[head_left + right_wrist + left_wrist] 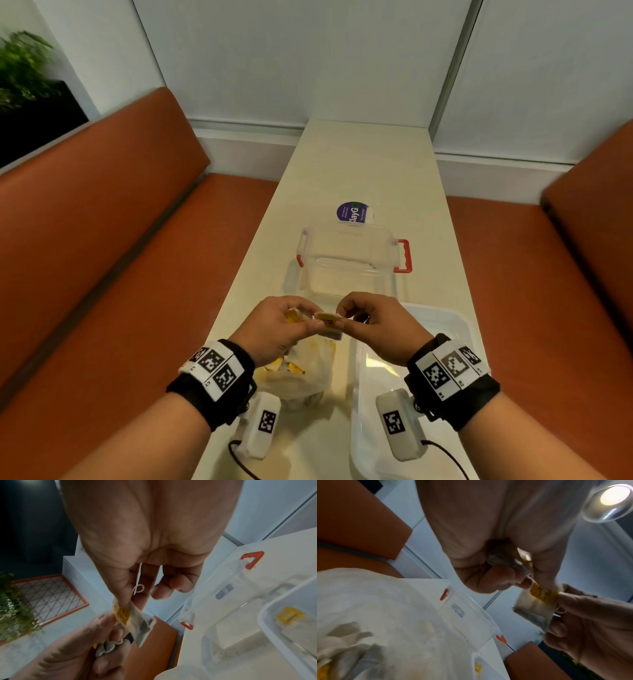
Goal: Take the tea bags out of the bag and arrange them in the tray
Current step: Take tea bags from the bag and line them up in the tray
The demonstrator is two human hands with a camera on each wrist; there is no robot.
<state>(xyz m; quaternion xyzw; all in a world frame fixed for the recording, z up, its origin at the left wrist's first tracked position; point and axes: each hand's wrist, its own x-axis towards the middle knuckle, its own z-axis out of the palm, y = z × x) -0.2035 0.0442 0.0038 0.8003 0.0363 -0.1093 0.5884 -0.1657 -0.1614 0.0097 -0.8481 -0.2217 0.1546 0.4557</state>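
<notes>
Both hands meet above the table's near end. My right hand [344,320] pinches one tea bag [139,620] by its top at the yellow tag [542,593], between thumb and forefinger. My left hand [306,320] grips a crumpled bunch of tea bags [506,561] in curled fingers and touches the same tea bag. Below the left hand lies the thin plastic bag [308,370] with more tea bags inside. The white tray [459,325] stands to the right under my right wrist. One tea bag with a yellow tag [289,615] lies in it.
A clear plastic box [352,267] with red handles stands just beyond the hands, and a purple sticker [352,214] lies behind it. Orange bench seats [102,257] flank the narrow white table [359,164]. A plant [24,68] is at far left.
</notes>
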